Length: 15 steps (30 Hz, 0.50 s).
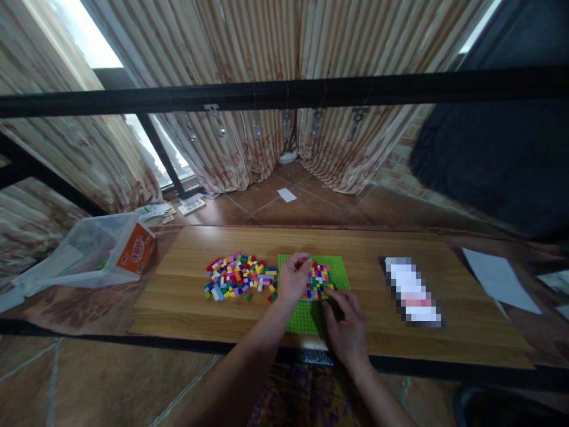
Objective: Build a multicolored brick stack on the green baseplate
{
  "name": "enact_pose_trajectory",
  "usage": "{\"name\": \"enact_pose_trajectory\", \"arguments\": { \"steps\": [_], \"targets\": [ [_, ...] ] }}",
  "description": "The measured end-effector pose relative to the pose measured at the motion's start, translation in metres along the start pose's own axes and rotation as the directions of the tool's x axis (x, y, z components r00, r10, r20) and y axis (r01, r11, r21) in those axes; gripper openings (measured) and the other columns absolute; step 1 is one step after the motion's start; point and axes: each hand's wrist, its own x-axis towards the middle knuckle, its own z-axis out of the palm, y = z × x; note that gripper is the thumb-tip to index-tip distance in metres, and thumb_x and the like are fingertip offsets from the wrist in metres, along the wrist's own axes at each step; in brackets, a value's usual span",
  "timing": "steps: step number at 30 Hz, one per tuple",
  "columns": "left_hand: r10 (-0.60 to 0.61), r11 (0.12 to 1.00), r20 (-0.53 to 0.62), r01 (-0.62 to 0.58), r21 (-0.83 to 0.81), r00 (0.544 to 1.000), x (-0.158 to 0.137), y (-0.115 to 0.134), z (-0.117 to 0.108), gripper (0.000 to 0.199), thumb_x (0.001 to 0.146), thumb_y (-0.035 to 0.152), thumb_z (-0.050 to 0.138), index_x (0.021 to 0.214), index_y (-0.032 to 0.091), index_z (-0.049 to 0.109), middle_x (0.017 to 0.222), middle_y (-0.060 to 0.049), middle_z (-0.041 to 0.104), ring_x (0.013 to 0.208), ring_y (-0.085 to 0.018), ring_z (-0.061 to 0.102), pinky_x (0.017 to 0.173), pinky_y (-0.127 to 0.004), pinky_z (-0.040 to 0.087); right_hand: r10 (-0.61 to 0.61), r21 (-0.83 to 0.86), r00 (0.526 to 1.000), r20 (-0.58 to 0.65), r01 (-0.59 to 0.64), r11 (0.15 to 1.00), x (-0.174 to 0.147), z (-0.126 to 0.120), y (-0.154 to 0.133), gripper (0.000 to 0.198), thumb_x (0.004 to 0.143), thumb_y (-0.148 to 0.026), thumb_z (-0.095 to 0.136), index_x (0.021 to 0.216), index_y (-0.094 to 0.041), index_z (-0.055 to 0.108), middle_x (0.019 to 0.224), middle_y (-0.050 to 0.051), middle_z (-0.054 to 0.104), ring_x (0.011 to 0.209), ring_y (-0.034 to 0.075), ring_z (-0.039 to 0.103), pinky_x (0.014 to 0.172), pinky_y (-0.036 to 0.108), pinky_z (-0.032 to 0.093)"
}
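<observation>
A green studded baseplate (pixel 302 320) lies on the wooden board in front of me. Bricks in many colours form a dense patch (pixel 319 281) on its upper middle. My left hand (pixel 294 279) is over the left side of this patch, fingers curled together; whatever they pinch, if anything, is hidden. At the patch's lower right edge, my right hand (pixel 347 326) rests with thumb and forefinger apart, their tips by the bricks. Left of the baseplate spreads a heap of loose toy bricks (pixel 235 276), a few lying close to the plate's edge.
On the wooden board (pixel 377 344), a blurred-out phone-like object (pixel 413 293) lies to the right. A clear plastic bin (pixel 98 249) with an orange label stands at the left. White paper (pixel 502 279) lies far right. A black bar (pixel 284 95) crosses in front of curtains.
</observation>
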Motion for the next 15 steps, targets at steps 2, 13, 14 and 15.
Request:
{"name": "enact_pose_trajectory", "arguments": {
  "steps": [2,13,14,15],
  "targets": [
    [0.004,1.0,-0.008,-0.004,0.009,1.0,0.0,-0.0032,0.0021,0.011,0.071,0.02,0.065,0.08,0.017,0.069,0.071,0.0,0.069,0.067,-0.013,0.061,0.068,-0.025,0.049,-0.003,-0.004,1.0,0.001,0.003,1.0,-0.0002,0.0001,0.0007,0.023,0.089,-0.032,0.054,0.105,-0.022,0.068,0.103,0.008,0.058,0.097,0.021,0.058,0.084,0.038,0.05],
    [0.061,0.992,-0.043,-0.056,0.113,0.997,-0.0054,-0.0061,0.0046,0.01,0.075,0.017,0.062,0.081,0.018,0.069,0.075,-0.001,0.07,0.07,-0.015,0.063,0.071,-0.028,0.051,-0.028,-0.05,0.999,0.031,0.03,0.998,-0.001,-0.0034,0.0066,0.028,0.089,-0.039,0.055,0.107,-0.02,0.067,0.103,0.009,0.059,0.097,0.023,0.058,0.086,0.041,0.048],
    [0.068,0.991,-0.047,-0.062,0.119,0.997,-0.0069,-0.0043,0.003,0.01,0.075,0.018,0.063,0.084,0.018,0.069,0.077,-0.002,0.07,0.072,-0.015,0.063,0.072,-0.029,0.051,-0.031,-0.048,0.999,0.032,0.032,0.998,-0.001,-0.0036,0.0071,0.029,0.089,-0.039,0.055,0.106,-0.02,0.067,0.104,0.009,0.06,0.098,0.023,0.058,0.086,0.041,0.048],
    [0.081,0.989,-0.052,-0.074,0.128,0.995,-0.009,-0.0017,0.0,0.012,0.076,0.019,0.063,0.087,0.017,0.069,0.08,-0.002,0.07,0.076,-0.016,0.064,0.075,-0.03,0.051,-0.035,-0.047,0.999,0.032,0.036,0.998,-0.001,-0.0038,0.0075,0.029,0.089,-0.039,0.055,0.106,-0.02,0.067,0.104,0.01,0.06,0.098,0.023,0.058,0.087,0.042,0.047]
  ]
}}
